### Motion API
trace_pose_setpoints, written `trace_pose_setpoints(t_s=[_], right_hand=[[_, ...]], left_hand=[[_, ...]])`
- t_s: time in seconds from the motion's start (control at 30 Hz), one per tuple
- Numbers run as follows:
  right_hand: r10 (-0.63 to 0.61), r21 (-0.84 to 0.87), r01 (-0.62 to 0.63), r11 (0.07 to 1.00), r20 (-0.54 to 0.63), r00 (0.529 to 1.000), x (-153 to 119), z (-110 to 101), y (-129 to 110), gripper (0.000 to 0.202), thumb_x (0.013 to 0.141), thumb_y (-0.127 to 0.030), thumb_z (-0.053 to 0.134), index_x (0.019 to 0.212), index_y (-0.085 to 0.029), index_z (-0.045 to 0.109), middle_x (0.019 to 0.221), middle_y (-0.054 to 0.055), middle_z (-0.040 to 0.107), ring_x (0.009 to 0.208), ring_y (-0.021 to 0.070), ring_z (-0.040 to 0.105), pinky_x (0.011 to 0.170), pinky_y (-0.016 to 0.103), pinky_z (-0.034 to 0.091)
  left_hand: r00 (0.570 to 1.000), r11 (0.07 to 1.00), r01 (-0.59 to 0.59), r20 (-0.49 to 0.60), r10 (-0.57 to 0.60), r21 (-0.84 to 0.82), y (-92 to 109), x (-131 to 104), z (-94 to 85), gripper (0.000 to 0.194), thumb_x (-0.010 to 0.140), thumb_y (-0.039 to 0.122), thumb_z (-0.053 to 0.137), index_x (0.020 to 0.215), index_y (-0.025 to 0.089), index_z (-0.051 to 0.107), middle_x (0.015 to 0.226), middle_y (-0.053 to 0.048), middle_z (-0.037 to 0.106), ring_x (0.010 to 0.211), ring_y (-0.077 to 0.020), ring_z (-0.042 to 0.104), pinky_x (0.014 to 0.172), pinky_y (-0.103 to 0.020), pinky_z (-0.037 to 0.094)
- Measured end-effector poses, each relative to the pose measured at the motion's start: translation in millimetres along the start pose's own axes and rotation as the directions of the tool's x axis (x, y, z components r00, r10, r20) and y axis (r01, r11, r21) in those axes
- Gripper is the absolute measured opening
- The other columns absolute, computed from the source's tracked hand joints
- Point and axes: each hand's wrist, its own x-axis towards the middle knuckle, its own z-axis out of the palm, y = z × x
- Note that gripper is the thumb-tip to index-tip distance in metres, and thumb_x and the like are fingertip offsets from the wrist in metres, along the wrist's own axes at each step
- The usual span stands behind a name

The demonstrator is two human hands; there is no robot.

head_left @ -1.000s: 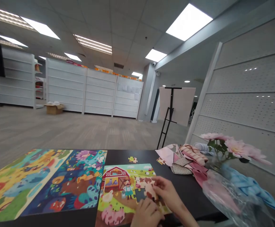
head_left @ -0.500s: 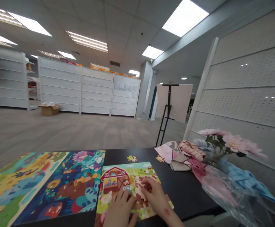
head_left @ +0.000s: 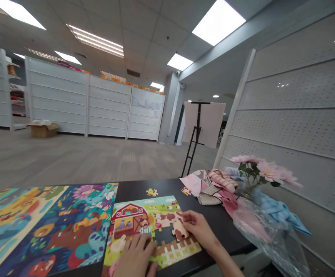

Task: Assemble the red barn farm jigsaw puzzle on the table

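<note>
Big open room w/ white slat-wall shelving far back, ceiling light panels, easel [head_left: 196,134] mid-right, cardboard box [head_left: 42,129] on the floor far left. Head view only.

Black tabletop [head_left: 132,188] near cam. Farm puzzle [head_left: 152,227] lies flat at near centre, long axis running left-right; dark gap in it just left of the right hand. Right hand [head_left: 199,229] fingers pinched together on a brown puzzle piece [head_left: 179,230], piece at the puzzle's right-centre, touching the board, right beside the gap. Left hand [head_left: 135,256] flat, fingers spread, palm down on the puzzle's near-left part, holding nothing. Right hand is nearer the gap; gap lies to its left.

Two loose pieces [head_left: 152,192] far of the puzzle. Bigger colourful puzzle mat [head_left: 49,223] to the left, touching the farm puzzle's edge. Folded cloths [head_left: 213,186] far right, pink flowers [head_left: 259,169] in a clear vase, plastic bag [head_left: 259,231] near right; bag contents can't tell.
</note>
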Motion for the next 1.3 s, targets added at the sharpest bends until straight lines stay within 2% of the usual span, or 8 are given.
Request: trace_pose_setpoints(t_s=[0.27, 0.53, 0.87, 0.97, 1.03, 1.13, 1.23, 1.3], right_hand=[[-0.069, -0.143, 0.049, 0.988, -0.136, 0.988, -3.7, 17.0, 10.3, 0.023, 0.074, -0.037, 0.067, 0.082, -0.018, 0.077, 0.087, 0.011, 0.079, 0.078, 0.0270, 0.071, 0.076, 0.038, 0.054], [-0.035, -0.098, 0.023, 0.995, -0.120, 0.992, 7.2, 17.1, 15.2, 0.044, 0.079, -0.055, 0.065, 0.091, -0.015, 0.077, 0.088, 0.013, 0.081, 0.081, 0.0281, 0.074, 0.072, 0.035, 0.057], [-0.101, -0.158, 0.087, 0.984, -0.087, 0.991, -3.4, 24.0, 9.6, 0.026, 0.082, -0.043, 0.067, 0.087, -0.019, 0.078, 0.095, 0.010, 0.078, 0.085, 0.0261, 0.072, 0.081, 0.036, 0.056], [-0.089, -0.095, 0.082, 0.992, -0.067, 0.994, -5.4, 23.6, 0.0, 0.035, 0.084, -0.049, 0.067, 0.096, -0.018, 0.077, 0.095, 0.011, 0.079, 0.088, 0.0266, 0.073, 0.081, 0.036, 0.057], [-0.076, 0.000, 0.076, 0.997, -0.074, 0.994, -9.4, 25.0, -11.0, 0.042, 0.082, -0.054, 0.070, 0.100, -0.017, 0.077, 0.094, 0.012, 0.078, 0.090, 0.0270, 0.073, 0.082, 0.036, 0.058], [-0.065, 0.142, 0.078, 0.987, -0.093, 0.994, -20.6, 30.0, -31.1, 0.044, 0.078, -0.054, 0.076, 0.100, -0.017, 0.077, 0.094, 0.011, 0.076, 0.091, 0.0275, 0.071, 0.085, 0.038, 0.057], [-0.066, 0.219, 0.076, 0.973, -0.050, 0.997, -35.6, 35.5, -48.0, 0.040, 0.077, -0.045, 0.077, 0.107, -0.018, 0.075, 0.091, 0.008, 0.073, 0.089, 0.0255, 0.069, 0.084, 0.037, 0.056], [-0.059, 0.240, 0.047, 0.970, 0.042, 0.997, -46.1, 36.2, -55.7, 0.045, 0.077, -0.038, 0.076, 0.118, -0.020, 0.070, 0.088, 0.005, 0.071, 0.085, 0.0228, 0.068, 0.080, 0.034, 0.056]], left_hand=[[0.995, 0.999, 0.021, -0.101, -0.017, 0.033, -3.0, 0.7, 12.1, 0.046, 0.078, 0.025, 0.059, 0.123, 0.029, 0.068, 0.133, -0.008, 0.065, 0.126, -0.0334, 0.055, 0.102, -0.049, 0.043], [0.994, 1.000, -0.006, -0.113, 0.009, 0.028, -2.4, -4.2, 10.2, 0.040, 0.084, 0.030, 0.057, 0.123, 0.031, 0.067, 0.133, -0.008, 0.064, 0.124, -0.0331, 0.054, 0.100, -0.048, 0.043], [0.998, 0.999, -0.030, -0.056, 0.030, -0.011, -4.7, -6.1, 4.3, 0.040, 0.087, 0.031, 0.054, 0.126, 0.031, 0.066, 0.136, -0.008, 0.063, 0.126, -0.0343, 0.053, 0.102, -0.049, 0.043], [0.992, 0.998, -0.041, -0.122, 0.036, -0.043, -8.0, -4.8, 11.8, 0.040, 0.083, 0.029, 0.058, 0.122, 0.030, 0.067, 0.132, -0.007, 0.065, 0.124, -0.0355, 0.055, 0.101, -0.051, 0.043], [0.968, 0.988, -0.047, -0.249, 0.009, -0.150, -6.6, 0.0, 20.2, 0.037, 0.084, 0.029, 0.058, 0.120, 0.028, 0.066, 0.128, -0.008, 0.067, 0.123, -0.0348, 0.056, 0.102, -0.051, 0.042], [0.924, 0.845, -0.091, -0.361, -0.125, -0.526, 3.5, 15.4, 30.7, 0.032, 0.088, 0.036, 0.056, 0.117, 0.024, 0.055, 0.118, -0.010, 0.069, 0.110, -0.0288, 0.064, 0.092, -0.043, 0.050], [0.942, 0.497, -0.157, -0.280, -0.183, -0.854, 16.9, 35.0, 33.8, 0.032, 0.085, 0.040, 0.062, 0.107, 0.026, 0.044, 0.095, -0.003, 0.069, 0.082, -0.0213, 0.069, 0.070, -0.032, 0.052], [0.946, 0.358, -0.187, -0.266, -0.184, -0.915, 23.1, 45.1, 32.5, 0.033, 0.085, 0.041, 0.065, 0.103, 0.026, 0.043, 0.082, 0.002, 0.065, 0.076, -0.0179, 0.067, 0.068, -0.028, 0.050]])
